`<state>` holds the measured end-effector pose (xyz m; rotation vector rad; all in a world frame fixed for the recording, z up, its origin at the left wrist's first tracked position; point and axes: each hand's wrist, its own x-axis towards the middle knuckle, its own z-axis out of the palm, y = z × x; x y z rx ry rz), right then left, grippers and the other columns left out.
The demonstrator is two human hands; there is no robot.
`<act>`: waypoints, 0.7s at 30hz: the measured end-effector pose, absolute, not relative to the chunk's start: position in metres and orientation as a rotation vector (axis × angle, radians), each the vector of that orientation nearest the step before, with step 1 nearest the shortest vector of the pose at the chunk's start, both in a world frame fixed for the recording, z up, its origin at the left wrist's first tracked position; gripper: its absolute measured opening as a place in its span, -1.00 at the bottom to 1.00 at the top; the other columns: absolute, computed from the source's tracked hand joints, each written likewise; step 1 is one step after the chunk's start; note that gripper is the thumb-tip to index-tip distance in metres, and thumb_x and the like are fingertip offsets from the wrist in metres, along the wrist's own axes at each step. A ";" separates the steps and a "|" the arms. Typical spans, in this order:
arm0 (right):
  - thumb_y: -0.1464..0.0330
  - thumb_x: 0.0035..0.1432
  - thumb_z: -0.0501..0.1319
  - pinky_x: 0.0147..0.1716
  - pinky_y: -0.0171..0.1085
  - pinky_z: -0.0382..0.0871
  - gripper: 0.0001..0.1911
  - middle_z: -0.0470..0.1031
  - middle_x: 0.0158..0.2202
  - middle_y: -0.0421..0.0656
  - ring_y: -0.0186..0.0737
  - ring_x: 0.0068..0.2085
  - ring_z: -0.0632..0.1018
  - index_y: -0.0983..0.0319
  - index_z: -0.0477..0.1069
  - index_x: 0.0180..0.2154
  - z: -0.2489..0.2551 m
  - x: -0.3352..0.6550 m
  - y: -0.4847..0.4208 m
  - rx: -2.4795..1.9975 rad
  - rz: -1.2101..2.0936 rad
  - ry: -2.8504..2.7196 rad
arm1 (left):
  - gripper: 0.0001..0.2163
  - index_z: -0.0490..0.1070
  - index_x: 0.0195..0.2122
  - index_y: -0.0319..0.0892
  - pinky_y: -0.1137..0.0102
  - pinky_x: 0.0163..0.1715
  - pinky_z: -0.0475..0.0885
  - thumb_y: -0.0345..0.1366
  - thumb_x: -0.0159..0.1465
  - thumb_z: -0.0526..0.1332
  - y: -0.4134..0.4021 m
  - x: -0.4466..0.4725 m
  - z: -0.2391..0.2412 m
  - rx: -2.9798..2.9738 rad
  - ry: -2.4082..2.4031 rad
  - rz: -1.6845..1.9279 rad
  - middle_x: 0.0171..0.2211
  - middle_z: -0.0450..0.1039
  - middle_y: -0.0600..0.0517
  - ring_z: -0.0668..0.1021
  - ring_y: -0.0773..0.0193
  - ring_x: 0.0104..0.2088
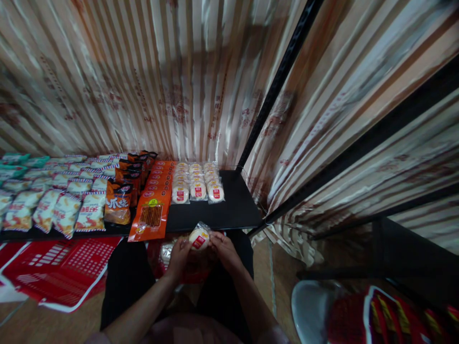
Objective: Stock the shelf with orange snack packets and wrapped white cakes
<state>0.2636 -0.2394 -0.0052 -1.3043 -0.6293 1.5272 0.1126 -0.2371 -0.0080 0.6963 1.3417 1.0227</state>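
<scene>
Both my hands hold one round white bun in a clear wrapper with a red label (199, 237), just below the front edge of a low black shelf (233, 205). My left hand (178, 255) grips its left side, my right hand (223, 248) its right side, fingers closed on the wrapper. Under my hands, on my lap, lies a red bag with more wrapped buns (168, 258). On the shelf ahead, the same buns (196, 184) lie in three rows.
Left of the buns lie orange snack packets (153, 200), dark orange bags (120, 203) and several rows of striped white packets (53, 205). A red printed bag (53, 272) lies on the floor at left. Striped curtains hang behind. A white stool (310, 308) and red packets (394, 317) are at lower right.
</scene>
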 end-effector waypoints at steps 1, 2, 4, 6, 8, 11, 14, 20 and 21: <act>0.14 -0.23 0.33 -0.63 -0.45 0.08 -0.62 0.35 -0.64 -0.28 -0.48 -0.62 0.27 0.27 0.45 -0.39 -0.004 0.265 -0.238 -1.323 1.510 -0.676 | -0.77 0.29 -0.52 -0.18 0.45 -0.53 0.37 -0.13 -0.09 0.21 -0.237 0.113 -0.009 0.693 1.330 1.024 -0.57 0.36 0.13 0.43 0.36 -0.53; 0.12 -0.21 0.31 -0.65 -0.45 0.05 -0.61 0.33 -0.67 -0.30 -0.49 -0.63 0.24 0.27 0.46 -0.37 -0.003 0.267 -0.237 -1.340 1.490 -0.717 | -0.77 0.28 -0.51 -0.18 0.45 -0.52 0.38 -0.14 -0.08 0.21 -0.236 0.114 -0.010 0.688 1.319 1.026 -0.56 0.37 0.12 0.44 0.35 -0.52; 0.11 -0.19 0.29 -0.65 -0.45 0.02 -0.58 0.30 -0.69 -0.31 -0.49 -0.64 0.22 0.28 0.46 -0.33 0.001 0.270 -0.235 -1.371 1.453 -0.772 | -0.78 0.27 -0.51 -0.18 0.44 -0.49 0.40 -0.15 -0.07 0.22 -0.235 0.116 -0.012 0.665 1.287 1.036 -0.53 0.37 0.11 0.46 0.34 -0.48; 0.11 -0.18 0.29 -0.66 -0.45 -0.01 -0.56 0.29 -0.71 -0.32 -0.49 -0.66 0.21 0.29 0.47 -0.30 0.008 0.272 -0.231 -1.405 1.422 -0.795 | -0.77 0.27 -0.50 -0.19 0.43 -0.45 0.42 -0.16 -0.07 0.24 -0.232 0.119 -0.011 0.632 1.248 1.043 -0.51 0.39 0.10 0.47 0.33 -0.45; 0.11 -0.21 0.30 -0.66 -0.44 0.00 -0.57 0.31 -0.70 -0.31 -0.49 -0.66 0.21 0.29 0.49 -0.33 0.015 0.273 -0.228 -1.437 1.375 -0.794 | -0.76 0.27 -0.49 -0.20 0.41 -0.42 0.44 -0.17 -0.07 0.26 -0.230 0.122 -0.006 0.589 1.211 1.046 -0.49 0.40 0.08 0.48 0.33 -0.43; 0.10 -0.26 0.32 -0.59 -0.41 0.13 -0.60 0.39 -0.64 -0.27 -0.41 -0.59 0.31 0.27 0.50 -0.41 0.025 0.275 -0.223 -1.439 1.305 -0.771 | -0.76 0.28 -0.47 -0.22 0.40 -0.40 0.45 -0.20 -0.06 0.28 -0.225 0.128 0.004 0.530 1.189 1.038 -0.48 0.42 0.06 0.50 0.34 -0.45; 0.09 -0.26 0.32 -0.46 -0.35 0.26 -0.59 0.49 -0.51 -0.20 -0.29 -0.46 0.43 0.25 0.49 -0.40 0.029 0.279 -0.219 -1.363 1.320 -0.752 | -0.80 0.30 -0.46 -0.23 0.41 -0.38 0.46 -0.25 -0.01 0.27 -0.221 0.134 0.011 0.515 1.165 1.037 -0.48 0.44 0.04 0.50 0.37 -0.46; 0.12 -0.23 0.33 -0.39 -0.35 0.28 -0.62 0.49 -0.49 -0.23 -0.32 -0.44 0.43 0.25 0.46 -0.40 0.027 0.288 -0.215 -1.279 1.328 -0.677 | -0.82 0.28 -0.45 -0.23 0.43 -0.34 0.46 -0.27 0.04 0.26 -0.213 0.148 0.016 0.489 1.119 1.038 -0.48 0.45 0.03 0.52 0.36 -0.43; 0.12 -0.22 0.32 -0.43 -0.38 0.26 -0.64 0.47 -0.52 -0.25 -0.36 -0.47 0.40 0.26 0.45 -0.42 0.027 0.290 -0.215 -1.281 1.320 -0.679 | -0.83 0.27 -0.45 -0.23 0.43 -0.33 0.46 -0.28 0.04 0.26 -0.212 0.151 0.018 0.484 1.116 1.036 -0.48 0.45 0.03 0.53 0.35 -0.42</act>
